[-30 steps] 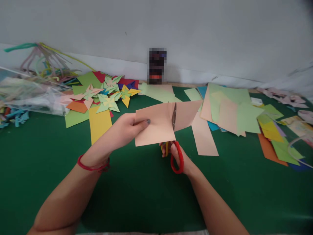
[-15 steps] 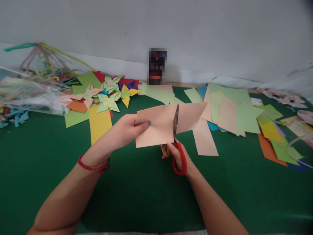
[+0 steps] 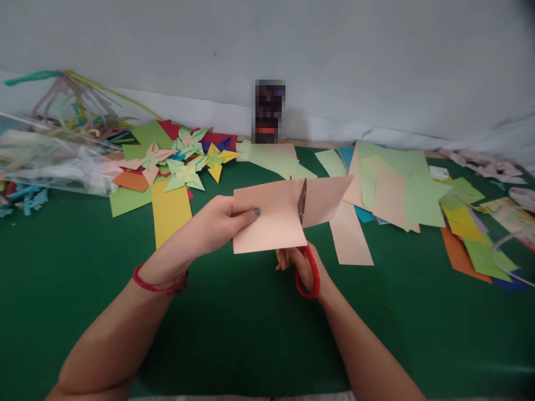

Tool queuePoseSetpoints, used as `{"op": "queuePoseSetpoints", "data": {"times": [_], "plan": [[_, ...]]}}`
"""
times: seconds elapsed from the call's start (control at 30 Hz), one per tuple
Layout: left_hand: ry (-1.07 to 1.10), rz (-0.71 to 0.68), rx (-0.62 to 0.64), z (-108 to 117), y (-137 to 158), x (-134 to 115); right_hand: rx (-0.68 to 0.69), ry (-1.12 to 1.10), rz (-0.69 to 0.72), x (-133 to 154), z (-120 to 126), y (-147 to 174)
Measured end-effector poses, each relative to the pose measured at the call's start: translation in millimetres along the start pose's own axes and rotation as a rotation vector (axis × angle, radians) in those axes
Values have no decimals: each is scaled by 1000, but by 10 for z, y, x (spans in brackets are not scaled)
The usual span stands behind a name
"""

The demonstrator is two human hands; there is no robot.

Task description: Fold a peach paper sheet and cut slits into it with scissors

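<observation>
My left hand pinches the left end of a pale peach sheet of paper, thumb on top and fingers underneath. Below the sheet's right part, my right hand is closed round scissors with a red and a yellow handle loop. Their dark blades point away from me and straddle the paper, one showing above it and a tip poking past its far edge. A cut runs inward from the near edge, and the right part of the sheet stands at an angle to the left part. The lower blade is mostly hidden.
Folded paper stars lie on coloured sheets at the back left, beside a clear plastic bag and pipe cleaners. Green and peach sheets spread over the back right of the green table. A pixelated upright object leans against the wall.
The scissor blades have gone farther into the paper, and the cut from the near edge is longer. The left part's near corner now overlaps the scissors. Both hands have hardly moved.
</observation>
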State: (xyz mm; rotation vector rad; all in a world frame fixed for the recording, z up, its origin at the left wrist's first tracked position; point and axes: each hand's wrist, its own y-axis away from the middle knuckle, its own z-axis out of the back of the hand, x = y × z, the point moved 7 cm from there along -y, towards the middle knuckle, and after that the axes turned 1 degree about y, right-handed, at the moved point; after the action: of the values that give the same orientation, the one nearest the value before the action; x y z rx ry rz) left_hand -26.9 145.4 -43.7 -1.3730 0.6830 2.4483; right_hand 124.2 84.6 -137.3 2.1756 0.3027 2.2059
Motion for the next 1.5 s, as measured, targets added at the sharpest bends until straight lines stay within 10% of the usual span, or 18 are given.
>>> {"op": "queuePoseSetpoints", "data": {"times": [1.13,1.5], "plan": [[-28,45,51,-98,-38,70,-96,209,75,80,89,73],[182,90,71,-119,-50,115,-8,-70,23,7,17,58]]}}
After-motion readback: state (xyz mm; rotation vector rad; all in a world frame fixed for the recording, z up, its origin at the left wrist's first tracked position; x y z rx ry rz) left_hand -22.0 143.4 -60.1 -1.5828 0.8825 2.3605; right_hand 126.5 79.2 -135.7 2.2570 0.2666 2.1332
